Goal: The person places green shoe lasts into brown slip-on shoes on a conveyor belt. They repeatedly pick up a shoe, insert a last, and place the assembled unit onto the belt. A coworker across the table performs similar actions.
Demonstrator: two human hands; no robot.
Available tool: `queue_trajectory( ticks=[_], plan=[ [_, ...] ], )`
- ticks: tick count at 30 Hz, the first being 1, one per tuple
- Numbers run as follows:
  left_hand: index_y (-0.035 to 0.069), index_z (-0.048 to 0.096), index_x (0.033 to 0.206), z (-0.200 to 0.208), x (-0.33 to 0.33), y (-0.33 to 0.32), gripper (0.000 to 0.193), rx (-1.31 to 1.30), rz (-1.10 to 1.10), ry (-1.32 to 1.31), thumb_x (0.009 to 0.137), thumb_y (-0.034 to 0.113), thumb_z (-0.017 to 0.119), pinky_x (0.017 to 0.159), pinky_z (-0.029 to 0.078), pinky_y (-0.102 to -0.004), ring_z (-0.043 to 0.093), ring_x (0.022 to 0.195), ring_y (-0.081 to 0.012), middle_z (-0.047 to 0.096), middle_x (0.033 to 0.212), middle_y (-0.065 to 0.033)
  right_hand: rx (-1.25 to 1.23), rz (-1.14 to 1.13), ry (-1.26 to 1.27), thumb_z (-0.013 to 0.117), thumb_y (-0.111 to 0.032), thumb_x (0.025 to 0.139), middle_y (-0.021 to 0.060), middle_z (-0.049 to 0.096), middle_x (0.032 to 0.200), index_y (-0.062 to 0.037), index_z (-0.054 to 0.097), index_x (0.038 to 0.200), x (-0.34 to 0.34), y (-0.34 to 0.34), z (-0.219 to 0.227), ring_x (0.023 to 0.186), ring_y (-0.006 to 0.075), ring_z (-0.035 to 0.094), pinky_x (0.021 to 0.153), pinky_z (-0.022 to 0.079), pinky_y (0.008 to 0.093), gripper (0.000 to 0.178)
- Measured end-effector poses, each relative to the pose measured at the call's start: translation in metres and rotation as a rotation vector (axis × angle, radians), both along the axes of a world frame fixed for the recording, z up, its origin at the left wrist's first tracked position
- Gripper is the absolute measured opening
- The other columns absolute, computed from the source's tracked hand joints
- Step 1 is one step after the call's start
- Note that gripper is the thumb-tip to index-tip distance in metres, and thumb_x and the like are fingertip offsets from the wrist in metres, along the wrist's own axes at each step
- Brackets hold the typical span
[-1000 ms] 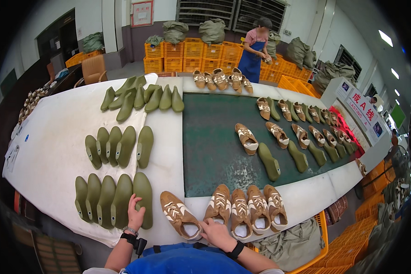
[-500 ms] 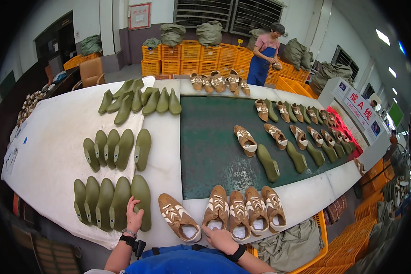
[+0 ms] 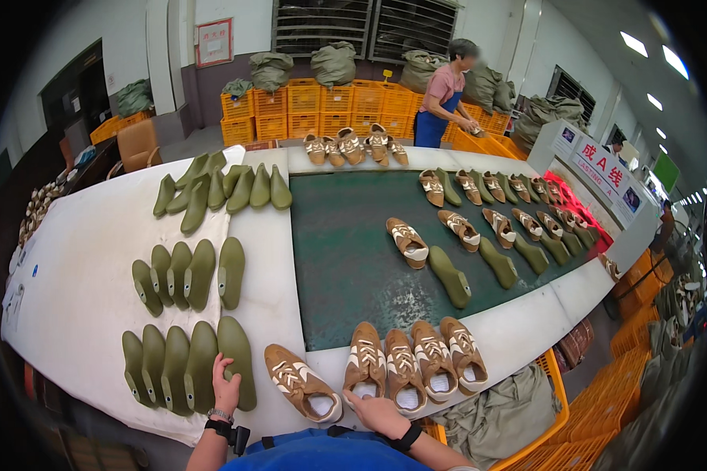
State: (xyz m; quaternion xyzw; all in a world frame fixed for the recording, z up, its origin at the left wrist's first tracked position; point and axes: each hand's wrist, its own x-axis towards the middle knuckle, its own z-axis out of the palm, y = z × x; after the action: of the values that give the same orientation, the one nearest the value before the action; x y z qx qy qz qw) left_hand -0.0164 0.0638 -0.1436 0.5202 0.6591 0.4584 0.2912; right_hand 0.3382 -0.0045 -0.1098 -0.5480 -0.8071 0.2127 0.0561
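My left hand (image 3: 226, 388) is on a green shoe last (image 3: 236, 349), the rightmost in the near row of several lasts. Its fingers curl at the last's left edge and the thumb lies over the top. My right hand (image 3: 379, 414) grips the heel end of a brown sneaker (image 3: 365, 357) with white stripes and laces; part of the grip is hidden under the hand. Between my hands lies another brown sneaker (image 3: 294, 381), tilted, toe toward the far left. To the right of the gripped sneaker stand more matching sneakers (image 3: 432, 353), side by side.
A dark green conveyor belt (image 3: 346, 259) carries rows of sneakers and lasts. Further lasts (image 3: 181, 275) lie on the white tabletop (image 3: 78, 275). An orange crate (image 3: 562, 388) holding grey-green cloth stands below right. Across the table a person (image 3: 444, 94) in a blue apron works near stacked orange crates (image 3: 302, 100).
My view has shifted slightly, so the scene sits further left. Both hands keep their places on the last and the sneaker. The person across has turned, hands now lower over an orange crate.
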Motion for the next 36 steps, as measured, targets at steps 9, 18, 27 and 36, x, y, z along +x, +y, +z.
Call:
queue_trajectory(
  ticks=[9,18,27,36],
  plan=[
    [0.003,0.055,0.105,-0.006,-0.003,0.002,0.035,0.002,-0.011,-0.004,0.07,0.001,0.055,0.108,0.028,-0.0365,0.037,0.13,-0.0327,0.039,0.141,-0.0186,0.044,-0.031,-0.002,0.048,-0.01,0.084,0.0149,0.061,0.077,-0.0169,0.04,0.136,-0.002,-0.005,0.001,0.062,0.0332,0.063,0.051,0.049,0.0437,0.053],
    [0.002,0.054,0.104,-0.002,-0.001,0.001,0.035,0.011,-0.027,-0.045,0.07,-0.001,0.054,0.107,0.028,-0.0361,0.038,0.13,-0.0314,0.038,0.141,-0.0185,0.066,-0.06,0.028,0.048,-0.009,0.083,0.0148,0.061,0.078,-0.0175,0.041,0.135,-0.001,-0.007,0.003,0.063,0.033,0.063,0.052,0.05,0.0427,0.053],
    [0.002,0.055,0.105,-0.003,-0.002,0.002,0.036,-0.006,-0.022,0.008,0.069,0.0,0.054,0.108,0.027,-0.0353,0.037,0.131,-0.032,0.037,0.143,-0.0192,0.122,-0.042,0.011,0.049,-0.01,0.083,0.0146,0.061,0.075,-0.016,0.042,0.134,0.0,-0.008,-0.001,0.06,0.0323,0.063,0.05,0.05,0.0419,0.052],
    [0.003,0.055,0.105,-0.002,-0.002,0.001,0.036,0.006,-0.023,0.001,0.07,0.0,0.055,0.107,0.029,-0.0365,0.038,0.129,-0.0328,0.039,0.141,-0.0185,0.055,-0.051,0.043,0.051,-0.013,0.084,0.0156,0.061,0.078,-0.0166,0.039,0.136,0.001,-0.008,-0.008,0.062,0.0345,0.062,0.051,0.05,0.0448,0.054]
  ],
)
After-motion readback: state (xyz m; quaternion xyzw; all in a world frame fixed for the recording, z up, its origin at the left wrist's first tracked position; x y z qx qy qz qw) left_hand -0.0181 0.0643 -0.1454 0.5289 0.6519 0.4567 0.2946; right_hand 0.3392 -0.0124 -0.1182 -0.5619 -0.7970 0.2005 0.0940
